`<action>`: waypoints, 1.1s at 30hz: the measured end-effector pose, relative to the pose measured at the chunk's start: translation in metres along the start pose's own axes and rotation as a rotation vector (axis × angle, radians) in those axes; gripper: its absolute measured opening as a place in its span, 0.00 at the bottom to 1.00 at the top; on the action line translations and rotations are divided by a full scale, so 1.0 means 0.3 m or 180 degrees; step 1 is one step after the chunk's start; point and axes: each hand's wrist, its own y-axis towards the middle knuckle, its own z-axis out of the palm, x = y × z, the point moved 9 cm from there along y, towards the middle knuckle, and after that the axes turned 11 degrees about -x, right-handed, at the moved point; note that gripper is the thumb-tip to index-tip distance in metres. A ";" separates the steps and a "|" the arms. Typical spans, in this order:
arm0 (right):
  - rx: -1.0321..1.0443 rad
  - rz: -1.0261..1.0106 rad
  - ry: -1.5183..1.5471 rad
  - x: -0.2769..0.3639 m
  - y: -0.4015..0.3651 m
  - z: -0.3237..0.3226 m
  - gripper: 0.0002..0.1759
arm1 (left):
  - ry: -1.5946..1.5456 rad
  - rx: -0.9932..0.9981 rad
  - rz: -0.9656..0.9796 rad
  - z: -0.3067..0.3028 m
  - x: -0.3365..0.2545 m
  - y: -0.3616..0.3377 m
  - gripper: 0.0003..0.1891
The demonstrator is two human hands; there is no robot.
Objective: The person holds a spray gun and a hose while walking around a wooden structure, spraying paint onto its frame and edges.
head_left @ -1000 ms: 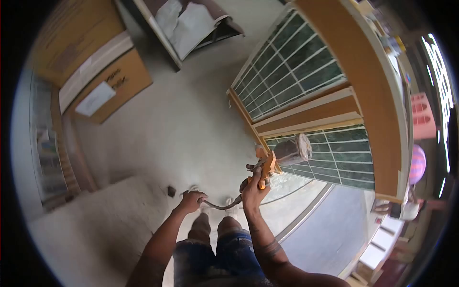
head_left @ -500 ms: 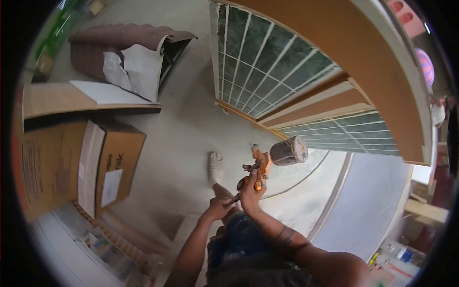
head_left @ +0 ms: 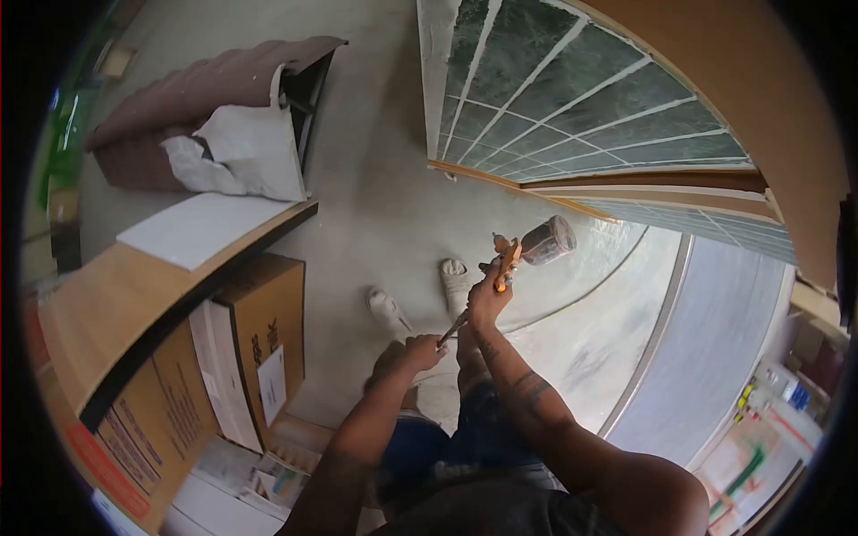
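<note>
An orange spray gun [head_left: 508, 262] with a dark, stained cup [head_left: 548, 241] on its end is in my right hand [head_left: 487, 299], whose fingers wrap round the handle. Lower and to the left, my left hand [head_left: 422, 354] is closed on the hose [head_left: 453, 329] that runs down from the gun. Ahead of the cup stands a green tiled panel [head_left: 572, 112] with white lines and a wooden edge.
Cardboard boxes [head_left: 255, 344] and a wooden board [head_left: 98, 313] with a white sheet [head_left: 201, 230] stand at the left. Behind them is a brown ridged piece [head_left: 192, 94]. A hose [head_left: 581, 299] crosses the floor. A grey panel [head_left: 706, 330] lies at the right.
The view has shifted and turned. My right hand and the spray gun are higher in view, and my left hand has risen too. Both feet now show on the floor.
</note>
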 end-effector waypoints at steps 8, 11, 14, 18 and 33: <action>-0.0569 -0.0139 -0.0093 -0.079 0.046 0.155 0.25 | -0.0068 -0.0174 0.0186 -0.122 0.175 0.198 0.17; -0.0734 0.0158 0.0054 -0.101 0.047 0.208 0.26 | 0.0487 -0.0055 0.0190 -0.199 0.192 0.254 0.16; -0.0940 0.0448 0.0157 -0.084 0.048 0.250 0.26 | 0.0502 -0.0239 0.0204 -0.264 0.213 0.292 0.17; -0.1376 -0.0379 0.0076 -0.191 0.153 0.250 0.24 | 0.0657 -0.0175 0.0376 -0.300 0.203 0.328 0.18; -0.0962 0.0053 -0.0403 -0.142 0.157 0.229 0.19 | 0.0983 0.0236 0.0752 -0.202 0.191 0.410 0.19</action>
